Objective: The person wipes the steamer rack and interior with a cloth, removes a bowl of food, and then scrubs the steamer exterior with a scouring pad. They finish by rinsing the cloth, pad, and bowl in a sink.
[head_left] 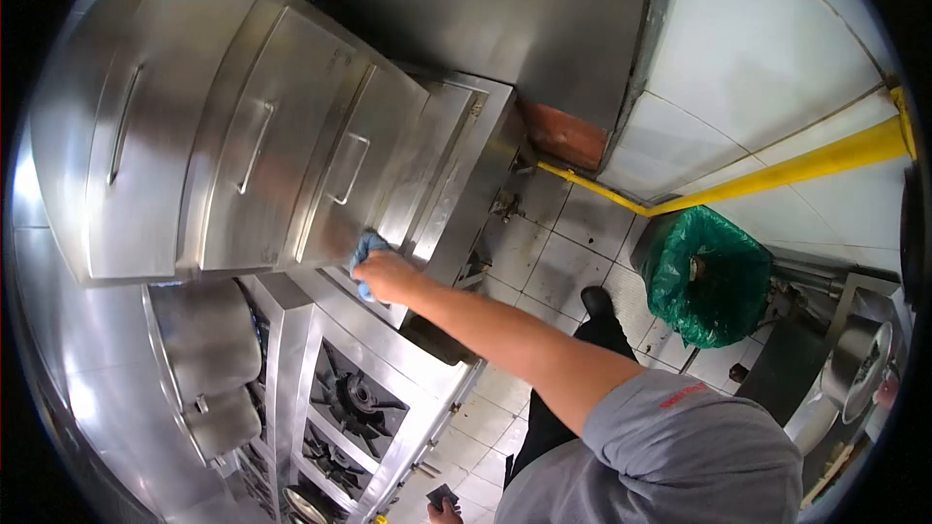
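Observation:
My right hand [388, 278] is closed on a bunched blue cloth [367, 250]. It presses the cloth against the lower part of a stainless steel oven [335, 204], below the lowest of three doors with bar handles. At the bottom edge, my left hand [446, 514] grips a small, dark grey, flat piece [443, 496], whose kind I cannot make out. Only part of that hand shows.
A gas stove [359, 393] with black burners adjoins the oven, with steel pots [204, 344] beyond it. A bin with a green liner [709, 277] stands on the tiled floor below a yellow pipe [796, 167]. A metal pan [856, 364] sits far right.

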`<action>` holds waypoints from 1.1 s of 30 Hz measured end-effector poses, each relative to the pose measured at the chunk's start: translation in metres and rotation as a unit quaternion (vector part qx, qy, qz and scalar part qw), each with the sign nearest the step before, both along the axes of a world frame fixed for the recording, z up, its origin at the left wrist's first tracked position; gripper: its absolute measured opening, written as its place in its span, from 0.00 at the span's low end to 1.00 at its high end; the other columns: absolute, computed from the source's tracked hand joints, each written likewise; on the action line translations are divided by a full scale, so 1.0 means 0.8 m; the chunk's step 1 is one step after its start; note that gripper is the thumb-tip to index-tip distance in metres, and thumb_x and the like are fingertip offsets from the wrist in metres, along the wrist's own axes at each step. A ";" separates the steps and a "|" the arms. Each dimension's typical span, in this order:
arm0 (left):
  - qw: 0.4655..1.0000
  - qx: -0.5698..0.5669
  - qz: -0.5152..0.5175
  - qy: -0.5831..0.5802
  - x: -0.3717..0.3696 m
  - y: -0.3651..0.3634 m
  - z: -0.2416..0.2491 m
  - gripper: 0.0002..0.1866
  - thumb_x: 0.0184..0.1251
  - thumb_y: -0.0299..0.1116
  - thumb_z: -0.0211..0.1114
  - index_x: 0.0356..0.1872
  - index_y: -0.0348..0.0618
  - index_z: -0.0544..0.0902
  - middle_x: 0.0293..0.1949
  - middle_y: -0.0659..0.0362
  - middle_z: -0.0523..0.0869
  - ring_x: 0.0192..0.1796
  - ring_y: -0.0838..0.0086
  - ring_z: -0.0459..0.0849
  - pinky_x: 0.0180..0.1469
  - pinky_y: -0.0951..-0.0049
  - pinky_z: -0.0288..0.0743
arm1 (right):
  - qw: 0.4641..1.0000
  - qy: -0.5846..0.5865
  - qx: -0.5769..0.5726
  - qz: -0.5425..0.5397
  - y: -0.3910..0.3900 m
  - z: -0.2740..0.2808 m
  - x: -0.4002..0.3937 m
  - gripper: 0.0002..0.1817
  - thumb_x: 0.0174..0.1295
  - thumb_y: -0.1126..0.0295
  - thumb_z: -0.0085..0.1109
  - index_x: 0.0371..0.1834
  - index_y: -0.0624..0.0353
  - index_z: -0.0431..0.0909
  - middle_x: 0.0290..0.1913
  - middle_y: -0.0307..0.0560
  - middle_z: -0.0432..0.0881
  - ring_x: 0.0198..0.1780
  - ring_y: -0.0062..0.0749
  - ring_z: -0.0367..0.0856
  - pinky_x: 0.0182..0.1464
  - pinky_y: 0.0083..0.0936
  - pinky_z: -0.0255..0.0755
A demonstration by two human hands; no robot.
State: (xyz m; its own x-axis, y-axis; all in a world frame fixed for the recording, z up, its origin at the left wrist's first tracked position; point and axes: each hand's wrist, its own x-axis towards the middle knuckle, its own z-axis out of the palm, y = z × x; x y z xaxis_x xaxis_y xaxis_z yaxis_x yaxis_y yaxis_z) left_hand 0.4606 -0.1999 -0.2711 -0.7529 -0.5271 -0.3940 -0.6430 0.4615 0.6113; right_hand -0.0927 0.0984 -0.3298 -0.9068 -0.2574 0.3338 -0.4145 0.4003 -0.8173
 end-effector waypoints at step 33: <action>0.988 0.066 0.141 -0.018 0.085 -0.250 -0.090 0.05 0.64 0.25 0.62 0.37 0.38 0.74 0.26 0.59 0.81 0.22 0.78 0.79 0.22 0.77 0.72 | 0.852 0.073 -0.317 -0.410 -0.154 0.152 0.024 0.23 0.56 0.86 0.52 0.57 0.64 0.76 0.53 0.58 0.81 0.57 0.52 0.79 0.63 0.34 0.69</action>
